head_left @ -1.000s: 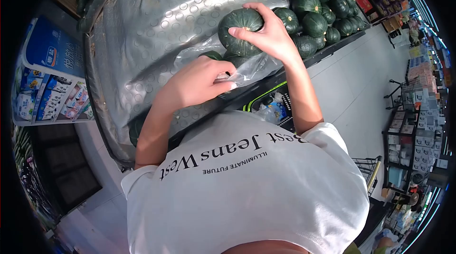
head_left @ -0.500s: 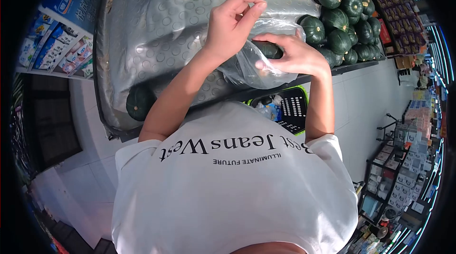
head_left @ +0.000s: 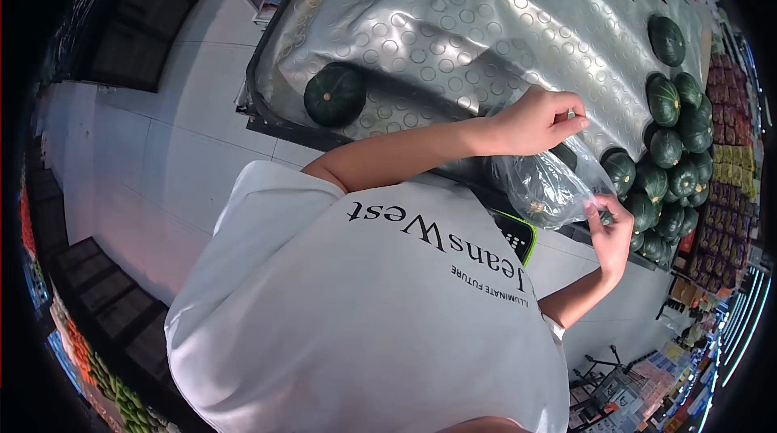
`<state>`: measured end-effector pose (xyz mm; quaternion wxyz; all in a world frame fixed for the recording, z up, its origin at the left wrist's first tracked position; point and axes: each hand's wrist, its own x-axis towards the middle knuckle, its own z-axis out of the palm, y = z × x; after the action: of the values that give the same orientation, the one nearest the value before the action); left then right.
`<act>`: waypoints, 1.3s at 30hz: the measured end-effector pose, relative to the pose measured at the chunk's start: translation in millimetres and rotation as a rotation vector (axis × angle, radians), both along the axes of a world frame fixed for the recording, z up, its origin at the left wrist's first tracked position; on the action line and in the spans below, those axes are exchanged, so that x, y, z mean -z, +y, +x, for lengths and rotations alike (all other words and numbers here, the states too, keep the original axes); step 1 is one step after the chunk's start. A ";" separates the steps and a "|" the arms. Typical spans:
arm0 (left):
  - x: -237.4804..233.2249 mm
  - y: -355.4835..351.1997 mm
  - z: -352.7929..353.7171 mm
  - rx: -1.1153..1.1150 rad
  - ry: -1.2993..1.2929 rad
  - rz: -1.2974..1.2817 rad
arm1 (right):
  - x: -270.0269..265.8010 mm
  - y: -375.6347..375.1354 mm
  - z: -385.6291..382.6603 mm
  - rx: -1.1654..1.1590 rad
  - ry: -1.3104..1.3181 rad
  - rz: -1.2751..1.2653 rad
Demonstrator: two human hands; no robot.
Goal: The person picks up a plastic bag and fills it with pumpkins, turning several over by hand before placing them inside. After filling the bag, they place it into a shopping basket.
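A clear plastic bag (head_left: 544, 187) hangs between my hands at the display's front edge, with dark green squash showing through it. My left hand (head_left: 538, 121) is closed at the bag's upper edge, its thumb and fingers pinched together. Lower and to the right, my right hand (head_left: 611, 231) pinches the bag's right side between thumb and fingers. A pile of dark green squash (head_left: 682, 177) lies just right of the bag. One separate squash (head_left: 334, 95) rests at the display's left end.
The display is covered with a silvery dimpled sheet (head_left: 437, 53), torn at the top right. Below its front edge, a black basket with a green rim (head_left: 528, 243) shows partly behind my shirt. Shelves of packaged goods (head_left: 724, 182) stand at the right.
The view has turned, so the display and squash sit differently in it. My right hand has let go of the squash in the bag and now pinches the bag's side.
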<state>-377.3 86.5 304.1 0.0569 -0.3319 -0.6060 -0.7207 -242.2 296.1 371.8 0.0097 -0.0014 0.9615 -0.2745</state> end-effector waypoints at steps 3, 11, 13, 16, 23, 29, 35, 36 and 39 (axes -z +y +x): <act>-2.1 -10.3 5.0 0.010 0.032 0.004 | -2.9 -1.9 -1.5 0.126 0.470 -0.073; -2.3 -56.8 4.6 -0.154 -0.045 0.075 | 14.2 -90.6 -38.2 0.325 0.978 -0.453; -1.5 -65.3 3.9 -0.174 -0.139 0.109 | 30.9 -107.9 -38.3 0.225 1.015 -0.353; -1.4 -80.4 7.0 -0.224 -0.135 0.097 | 47.3 -108.3 -43.4 0.276 1.120 -0.213; 12.5 -176.1 8.3 -0.793 -0.062 -0.483 | 6.1 -99.3 -61.5 0.518 1.190 -0.850; 15.5 -162.0 29.0 -0.063 -0.586 -0.404 | -56.6 -76.5 -85.6 0.225 1.042 -1.503; 42.0 -65.0 6.9 0.019 -0.498 -0.069 | -78.7 -97.6 -100.7 -0.163 0.832 -1.843; 45.5 -60.0 -9.4 -0.024 -0.512 -0.089 | -82.8 -98.3 -102.7 -0.199 0.797 -1.894; 7.6 -52.0 -11.9 -0.195 -0.429 0.128 | -101.4 -90.3 -102.1 -0.229 0.836 -1.909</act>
<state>-389.2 34.4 296.5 0.0170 -0.1067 -0.5866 -0.8026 -344.2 205.8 473.1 -0.3026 -0.1940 0.2665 -0.8943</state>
